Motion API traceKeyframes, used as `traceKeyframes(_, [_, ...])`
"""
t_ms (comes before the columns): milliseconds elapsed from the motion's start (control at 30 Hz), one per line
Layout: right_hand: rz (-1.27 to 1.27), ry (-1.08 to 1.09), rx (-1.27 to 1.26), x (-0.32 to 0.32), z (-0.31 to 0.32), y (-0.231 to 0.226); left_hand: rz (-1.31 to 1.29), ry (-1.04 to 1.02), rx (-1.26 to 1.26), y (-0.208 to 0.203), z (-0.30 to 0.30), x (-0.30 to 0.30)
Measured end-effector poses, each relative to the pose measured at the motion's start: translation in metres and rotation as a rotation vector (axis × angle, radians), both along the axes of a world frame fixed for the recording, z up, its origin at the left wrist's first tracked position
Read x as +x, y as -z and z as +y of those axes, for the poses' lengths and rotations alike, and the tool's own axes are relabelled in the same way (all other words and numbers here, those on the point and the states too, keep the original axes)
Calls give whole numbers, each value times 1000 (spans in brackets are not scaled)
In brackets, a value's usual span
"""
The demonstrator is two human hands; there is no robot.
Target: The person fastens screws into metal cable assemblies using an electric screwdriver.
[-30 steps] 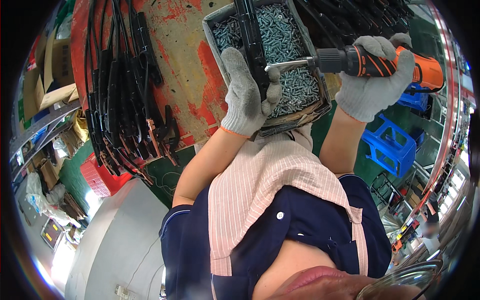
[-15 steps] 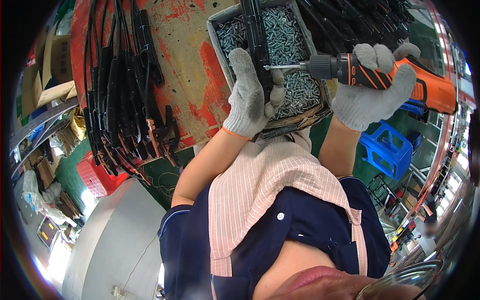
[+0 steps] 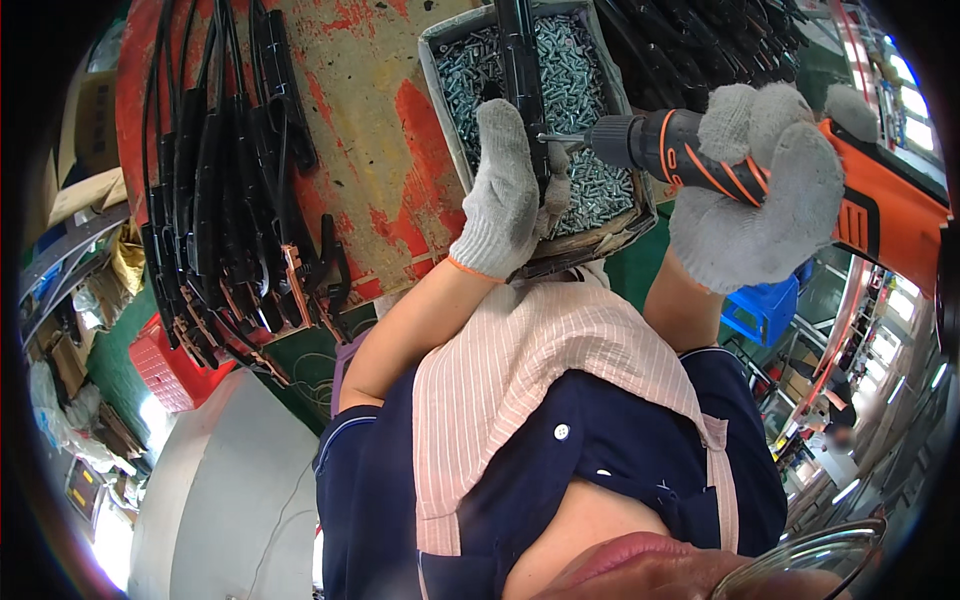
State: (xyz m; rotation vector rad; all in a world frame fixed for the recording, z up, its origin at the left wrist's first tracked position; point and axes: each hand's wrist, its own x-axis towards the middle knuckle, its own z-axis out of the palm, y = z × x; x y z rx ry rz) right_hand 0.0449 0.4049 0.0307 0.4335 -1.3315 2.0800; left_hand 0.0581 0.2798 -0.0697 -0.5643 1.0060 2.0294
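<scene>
My left hand (image 3: 500,195), in a grey knit glove, is closed round a long black handle-like part (image 3: 518,65) that stands nearly lengthwise over a box of screws. The thumb lies along its left side and the fingers show at its right. My gloved right hand (image 3: 765,195) grips an orange and black cordless screwdriver (image 3: 885,190), held level from the right. Its thin bit (image 3: 565,138) points left and its tip meets the part's right side; whether a screw sits there is too small to tell. Below lies the open box (image 3: 447,125) with many loose silvery screws (image 3: 580,75).
Black handles with cables and copper-coloured jaws (image 3: 215,190) lie on the left of the worn red-and-yellow table (image 3: 385,130). More black parts (image 3: 690,50) are piled at the far right. A red plastic basket (image 3: 175,365) stands lower left, a blue stool (image 3: 765,312) at right.
The screwdriver has tilted, its rear end dropping to the right, and my right hand has moved slightly right and down. The black part and my left hand have shifted a little right in the picture.
</scene>
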Motion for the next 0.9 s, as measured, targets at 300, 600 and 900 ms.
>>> traceKeyframes(300, [-2,24,129,-1,0,7,-39,-63,3,1,4,0])
traceKeyframes(600, [499,467,1006,-14,25,18,58,33,-24,-3,-3,1])
traceKeyframes(900, [-14,52,40,38,74,20,163,-17,1,-14,-1,-2])
